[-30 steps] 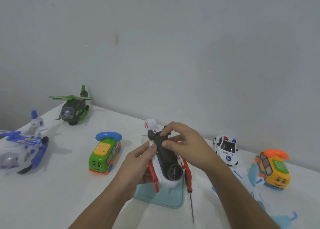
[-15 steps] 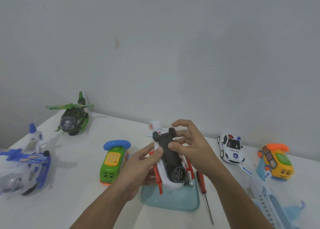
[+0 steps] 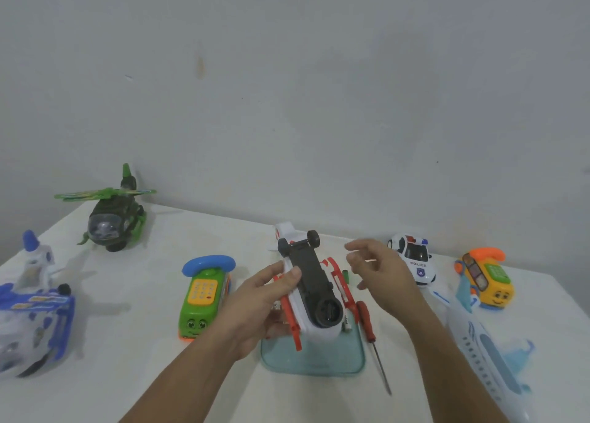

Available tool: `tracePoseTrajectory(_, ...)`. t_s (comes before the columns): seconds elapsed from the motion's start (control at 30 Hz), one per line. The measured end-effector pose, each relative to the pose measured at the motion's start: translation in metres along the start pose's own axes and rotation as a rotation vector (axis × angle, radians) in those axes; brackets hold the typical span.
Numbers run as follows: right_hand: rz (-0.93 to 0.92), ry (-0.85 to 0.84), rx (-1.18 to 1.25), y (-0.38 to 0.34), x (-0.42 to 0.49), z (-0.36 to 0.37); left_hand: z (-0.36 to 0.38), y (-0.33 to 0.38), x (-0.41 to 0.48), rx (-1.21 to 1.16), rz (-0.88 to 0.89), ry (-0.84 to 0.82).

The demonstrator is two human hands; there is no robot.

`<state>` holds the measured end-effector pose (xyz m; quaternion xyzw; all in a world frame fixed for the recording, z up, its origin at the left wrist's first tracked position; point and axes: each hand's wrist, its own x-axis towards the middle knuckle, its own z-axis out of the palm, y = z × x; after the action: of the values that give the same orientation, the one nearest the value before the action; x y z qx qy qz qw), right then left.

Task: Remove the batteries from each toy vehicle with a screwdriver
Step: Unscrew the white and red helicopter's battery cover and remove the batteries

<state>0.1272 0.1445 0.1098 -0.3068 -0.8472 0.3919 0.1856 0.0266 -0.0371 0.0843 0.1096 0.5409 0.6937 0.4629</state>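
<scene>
A white and red toy helicopter [image 3: 316, 288] is turned belly up, its dark underside and wheels facing me, above a pale blue tray [image 3: 311, 360]. My left hand [image 3: 265, 298] grips it from the left, thumb on the dark underside. My right hand [image 3: 380, 279] hovers just right of it with loosely spread fingers, holding nothing. A red-handled screwdriver [image 3: 372, 338] lies on the table right of the tray. A small green piece [image 3: 345, 276] lies beside the toy's red skid.
On the white table [image 3: 127, 374] stand a green helicopter [image 3: 111, 221] at the back left, a blue and white helicopter [image 3: 28, 314] far left, a green phone bus [image 3: 204, 295], a police car [image 3: 415, 259], an orange phone bus [image 3: 485, 279] and a white and blue plane [image 3: 488, 355]. A wall rises behind.
My right hand has let go of the helicopter's underside and moved off to the right. My left hand keeps hold of the toy.
</scene>
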Motion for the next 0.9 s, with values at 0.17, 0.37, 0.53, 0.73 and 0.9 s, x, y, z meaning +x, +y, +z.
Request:
tracePoseTrajectory(0.17,0.202,-0.107,-0.603,0.039,0.002,0.009,-0.004,-0.003,0.004,0.001,0.002,-0.01)
tracePoseTrajectory(0.37,0.25,-0.214,-0.745,0.051,-0.007,0.033,-0.004,-0.002,0.004,-0.014,0.019,-0.002)
tracePoseTrajectory(0.53,0.247,-0.181,-0.782,0.046,-0.01,0.029,-0.004,0.0,0.004,0.002,0.036,0.036)
tracePoseTrajectory(0.73,-0.108,0.307,-0.447,0.0,-0.001,-0.006,-0.003,-0.001,0.008,-0.005,0.054,0.061)
tracePoseTrajectory(0.9,-0.554,0.535,0.227,-0.068,-0.011,-0.025,-0.001,-0.003,0.01,0.011,0.051,0.071)
